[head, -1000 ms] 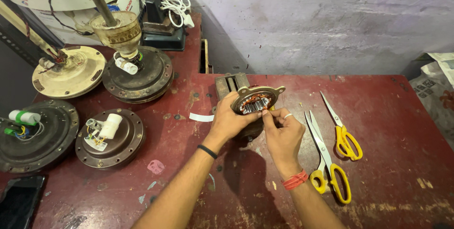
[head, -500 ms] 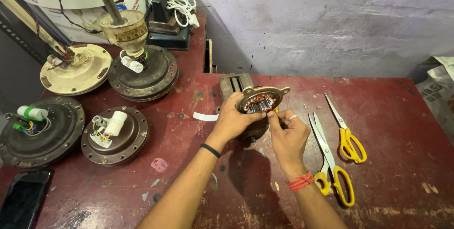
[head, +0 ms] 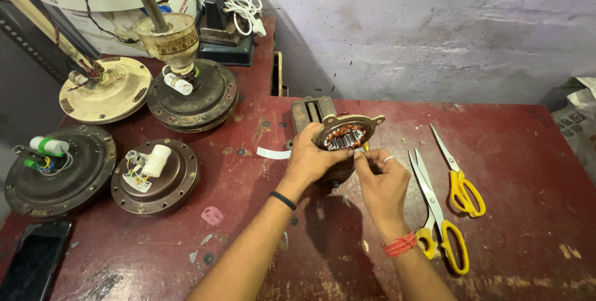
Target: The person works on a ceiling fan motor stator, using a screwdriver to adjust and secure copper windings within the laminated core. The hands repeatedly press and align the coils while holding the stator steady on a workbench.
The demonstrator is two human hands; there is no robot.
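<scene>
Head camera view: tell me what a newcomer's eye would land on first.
At the middle of the worn red table, the left hand grips a round metal motor stator with copper windings while the right hand pinches at its near edge. Two pairs of yellow-handled scissors lie open just right of the hands. On the left, four round brown and cream ceiling-fan motor housings crowd the table.

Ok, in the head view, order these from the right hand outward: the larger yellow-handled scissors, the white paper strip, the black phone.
1. Larger yellow-handled scissors, just right of the right hand.
2. White paper strip, left, beyond the left hand.
3. Black phone, far left corner of the red table.
</scene>
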